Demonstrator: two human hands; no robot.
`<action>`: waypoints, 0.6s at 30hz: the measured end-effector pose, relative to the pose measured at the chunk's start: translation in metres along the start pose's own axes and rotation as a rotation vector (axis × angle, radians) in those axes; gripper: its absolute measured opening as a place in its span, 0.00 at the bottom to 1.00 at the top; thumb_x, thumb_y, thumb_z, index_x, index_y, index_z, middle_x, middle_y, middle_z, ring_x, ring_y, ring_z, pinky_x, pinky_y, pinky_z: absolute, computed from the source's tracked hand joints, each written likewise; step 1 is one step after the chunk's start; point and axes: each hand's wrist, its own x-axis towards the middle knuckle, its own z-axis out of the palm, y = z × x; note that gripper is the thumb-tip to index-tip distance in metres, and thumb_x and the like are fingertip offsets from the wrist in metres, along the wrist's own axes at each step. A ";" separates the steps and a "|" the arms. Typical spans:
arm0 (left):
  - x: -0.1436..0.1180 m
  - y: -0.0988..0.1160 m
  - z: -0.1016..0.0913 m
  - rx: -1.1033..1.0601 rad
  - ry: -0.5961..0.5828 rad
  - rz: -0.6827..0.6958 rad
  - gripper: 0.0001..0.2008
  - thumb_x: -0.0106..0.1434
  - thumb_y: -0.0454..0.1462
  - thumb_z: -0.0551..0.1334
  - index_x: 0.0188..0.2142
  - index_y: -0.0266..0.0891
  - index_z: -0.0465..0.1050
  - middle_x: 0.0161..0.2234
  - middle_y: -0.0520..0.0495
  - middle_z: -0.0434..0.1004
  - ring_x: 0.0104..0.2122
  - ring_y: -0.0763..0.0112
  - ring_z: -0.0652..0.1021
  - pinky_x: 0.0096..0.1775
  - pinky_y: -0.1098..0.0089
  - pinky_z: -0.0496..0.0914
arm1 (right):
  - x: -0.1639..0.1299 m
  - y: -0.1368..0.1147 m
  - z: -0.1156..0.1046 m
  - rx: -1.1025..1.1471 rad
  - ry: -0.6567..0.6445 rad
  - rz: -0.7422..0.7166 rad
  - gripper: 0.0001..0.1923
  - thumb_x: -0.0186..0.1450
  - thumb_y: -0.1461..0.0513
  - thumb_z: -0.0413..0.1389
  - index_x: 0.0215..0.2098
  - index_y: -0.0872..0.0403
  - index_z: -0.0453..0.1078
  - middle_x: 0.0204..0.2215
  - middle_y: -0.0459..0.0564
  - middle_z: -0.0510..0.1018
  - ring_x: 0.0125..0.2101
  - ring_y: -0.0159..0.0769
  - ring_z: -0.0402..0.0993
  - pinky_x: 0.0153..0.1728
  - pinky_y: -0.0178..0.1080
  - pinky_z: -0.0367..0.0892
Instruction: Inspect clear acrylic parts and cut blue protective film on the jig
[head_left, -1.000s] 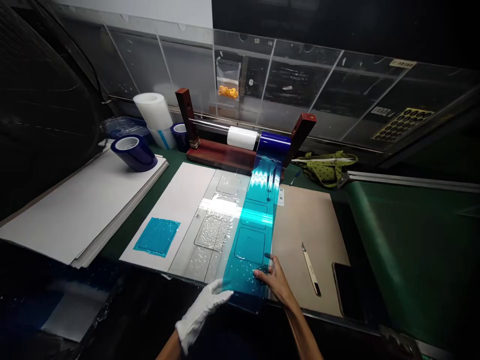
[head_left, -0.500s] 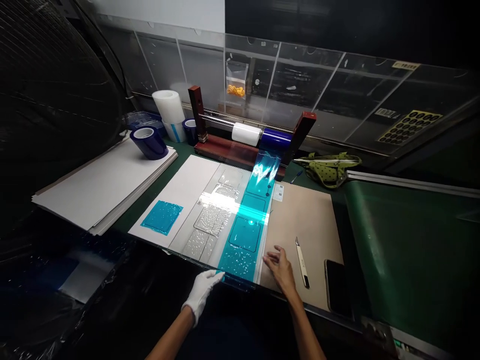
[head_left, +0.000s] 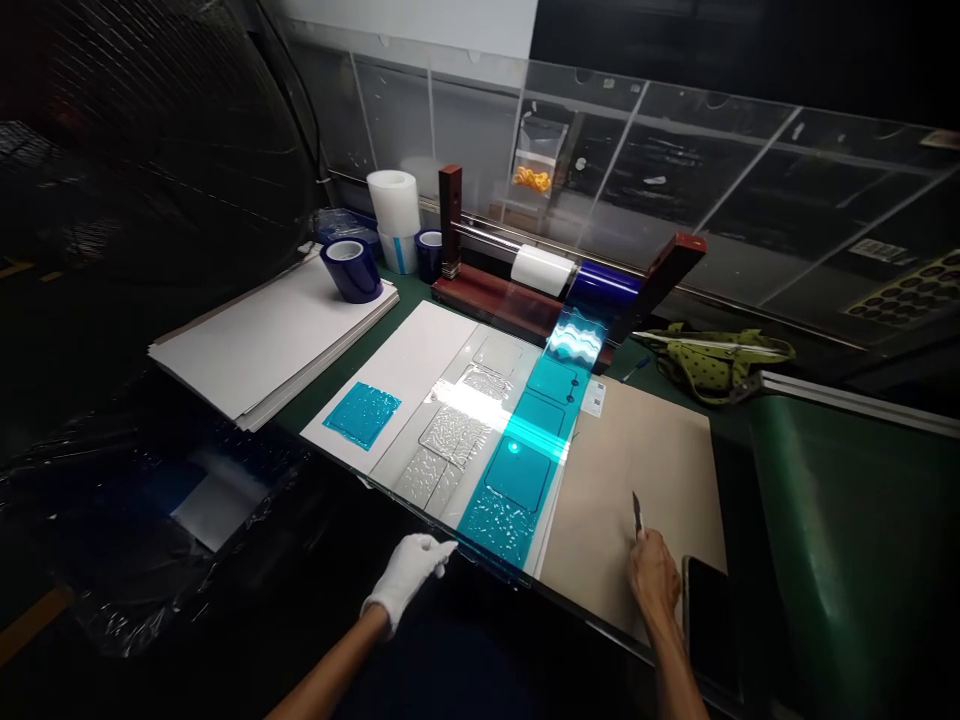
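Observation:
A strip of blue film (head_left: 525, 455) runs from a blue roll (head_left: 600, 284) on a red wooden holder (head_left: 491, 292) down over a grey panel (head_left: 457, 425) to the bench's near edge. My left hand (head_left: 409, 573), in a white glove, pinches the film's near end at that edge. My bare right hand (head_left: 654, 573) grips a small craft knife (head_left: 637, 513), blade pointing away, over a brown board (head_left: 637, 470) to the right of the film.
A loose blue film square (head_left: 362, 413) lies on a white sheet. A stack of white boards (head_left: 262, 340) carries a blue tape roll (head_left: 351, 268). White rolls (head_left: 394, 215), a green bag (head_left: 712, 360), a dark phone (head_left: 709, 620) and a clear partition (head_left: 675, 170) surround the work area.
My right hand left the film's right edge, moved right and picked up the knife from the brown board. My left hand stayed at the film's near end. The view swung left.

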 end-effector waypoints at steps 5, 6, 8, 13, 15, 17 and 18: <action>0.011 0.007 -0.057 0.282 0.219 0.135 0.16 0.64 0.48 0.52 0.36 0.43 0.74 0.31 0.51 0.75 0.30 0.71 0.73 0.33 0.72 0.64 | -0.021 -0.059 0.000 0.222 -0.139 -0.256 0.22 0.67 0.50 0.37 0.43 0.53 0.66 0.30 0.50 0.75 0.29 0.39 0.74 0.30 0.38 0.66; 0.019 0.010 -0.068 0.343 0.262 0.172 0.14 0.65 0.44 0.51 0.42 0.45 0.72 0.36 0.50 0.75 0.35 0.70 0.74 0.36 0.72 0.64 | -0.029 -0.079 0.004 0.252 -0.156 -0.354 0.22 0.67 0.50 0.39 0.43 0.54 0.66 0.33 0.51 0.75 0.32 0.39 0.74 0.32 0.37 0.66; 0.039 0.016 -0.085 0.472 0.316 0.226 0.15 0.65 0.36 0.51 0.49 0.44 0.69 0.41 0.46 0.73 0.39 0.68 0.73 0.41 0.70 0.64 | -0.045 -0.124 0.016 0.220 -0.186 -0.531 0.20 0.68 0.52 0.40 0.43 0.54 0.69 0.36 0.52 0.75 0.34 0.38 0.73 0.33 0.36 0.64; 0.086 0.021 -0.105 0.769 0.284 0.327 0.17 0.61 0.29 0.53 0.48 0.44 0.70 0.37 0.43 0.70 0.38 0.63 0.72 0.38 0.66 0.66 | -0.068 -0.221 0.054 -0.135 -0.204 -0.731 0.16 0.70 0.60 0.41 0.46 0.51 0.69 0.35 0.49 0.75 0.31 0.34 0.72 0.25 0.33 0.54; 0.096 0.019 -0.108 0.861 0.256 0.366 0.21 0.61 0.28 0.53 0.49 0.50 0.68 0.38 0.44 0.69 0.38 0.64 0.71 0.36 0.66 0.66 | -0.068 -0.248 0.066 -0.227 -0.209 -0.767 0.14 0.70 0.61 0.43 0.42 0.50 0.70 0.34 0.47 0.75 0.31 0.33 0.71 0.24 0.34 0.50; 0.101 0.015 -0.109 0.933 0.233 0.396 0.23 0.61 0.27 0.52 0.50 0.55 0.66 0.38 0.45 0.68 0.37 0.64 0.71 0.35 0.66 0.66 | -0.065 -0.269 0.077 -0.266 -0.225 -0.792 0.12 0.70 0.62 0.44 0.37 0.50 0.70 0.32 0.46 0.75 0.31 0.32 0.70 0.23 0.34 0.46; 0.102 0.013 -0.110 0.962 0.223 0.410 0.24 0.62 0.27 0.51 0.51 0.56 0.65 0.38 0.45 0.68 0.37 0.64 0.70 0.35 0.66 0.66 | -0.063 -0.278 0.082 -0.277 -0.232 -0.801 0.12 0.69 0.63 0.45 0.35 0.50 0.70 0.31 0.46 0.74 0.31 0.32 0.69 0.23 0.35 0.45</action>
